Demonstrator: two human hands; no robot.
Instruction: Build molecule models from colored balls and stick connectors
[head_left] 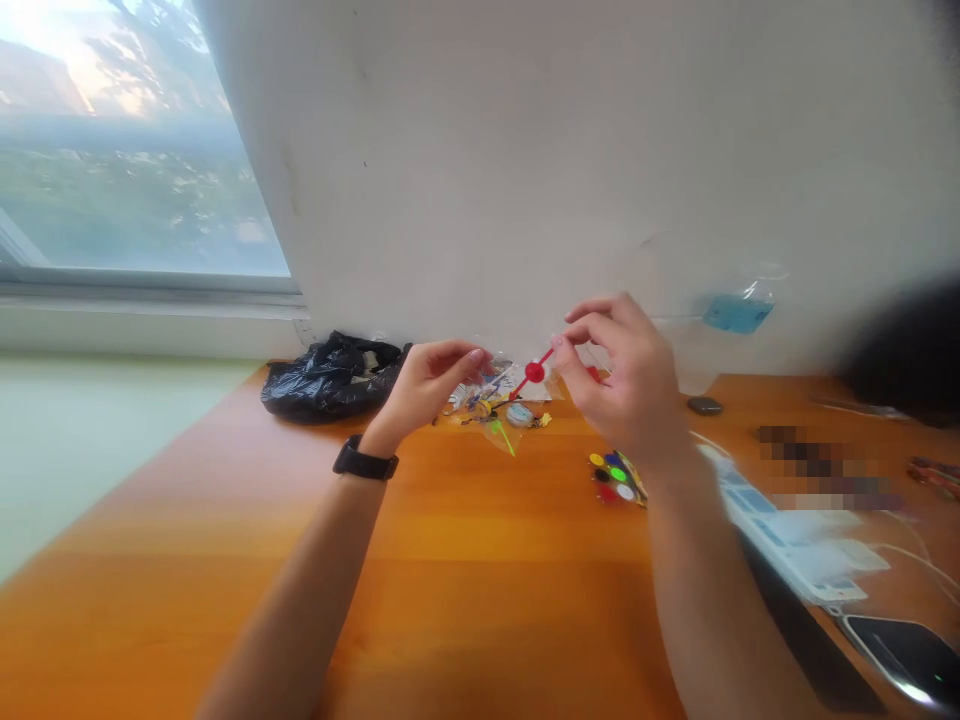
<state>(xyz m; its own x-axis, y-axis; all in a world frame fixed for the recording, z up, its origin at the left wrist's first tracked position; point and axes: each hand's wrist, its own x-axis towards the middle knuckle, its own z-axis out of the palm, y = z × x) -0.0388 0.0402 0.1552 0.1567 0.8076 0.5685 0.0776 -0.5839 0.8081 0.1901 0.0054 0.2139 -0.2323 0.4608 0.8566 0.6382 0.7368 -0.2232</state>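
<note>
My right hand (622,375) is raised over the orange table (480,580) with its fingers pinched on the upper end of a thin red stick with a red ball (534,372) on it. My left hand (427,385), with a black watch on the wrist, is curled and closed near the stick's lower end; whether it touches the stick is unclear. Below the hands lies a heap of small clear bags with coloured bits (495,410). A bag of coloured round pieces (616,477) lies under my right wrist.
A crumpled black plastic bag (330,375) lies at the table's back left by the white wall. Right of my arm are a printed sheet (787,535), a phone (900,655), a small dark pebble-like thing (705,405), a clear bag with blue inside (739,312) and a dark blurred shape (907,350).
</note>
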